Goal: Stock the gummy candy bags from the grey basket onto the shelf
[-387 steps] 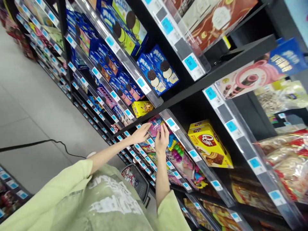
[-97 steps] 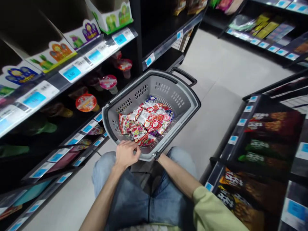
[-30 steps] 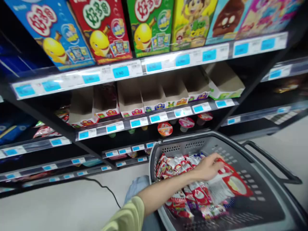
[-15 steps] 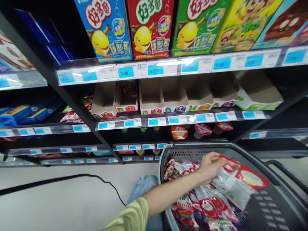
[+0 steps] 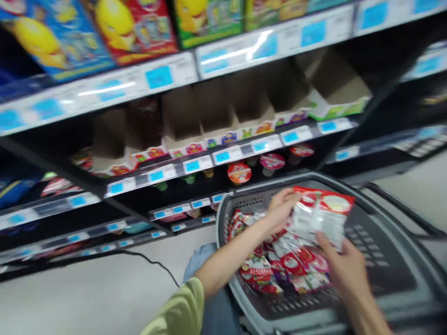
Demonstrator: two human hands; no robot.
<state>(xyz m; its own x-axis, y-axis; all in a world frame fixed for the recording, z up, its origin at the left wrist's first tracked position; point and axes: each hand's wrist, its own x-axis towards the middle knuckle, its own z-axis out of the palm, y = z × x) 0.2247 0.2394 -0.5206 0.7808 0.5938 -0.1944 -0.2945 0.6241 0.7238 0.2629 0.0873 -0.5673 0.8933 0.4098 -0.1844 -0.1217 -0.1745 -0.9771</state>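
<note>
A stack of red and white snack packets [image 5: 321, 215] is held above a grey shopping basket [image 5: 387, 270]. My left hand [image 5: 281, 209] grips the stack at its left edge. From below, my right hand [image 5: 344, 267] closes on its lower right corner. More red and white packets [image 5: 284, 267] lie heaped in the basket's left half. The picture is smeared by motion.
Store shelving fills the view. Open cardboard display trays [image 5: 216, 125] stand on the middle shelf, sealed cups [image 5: 239, 173] on the shelf below, and colourful boxes [image 5: 132, 28] on the top one. Blue price tags line the shelf edges. A black cable [image 5: 146, 263] runs across the pale floor.
My left hand has lifted the stack of packets higher out of the basket. My right hand has come into view and taken hold of the stack from below.
</note>
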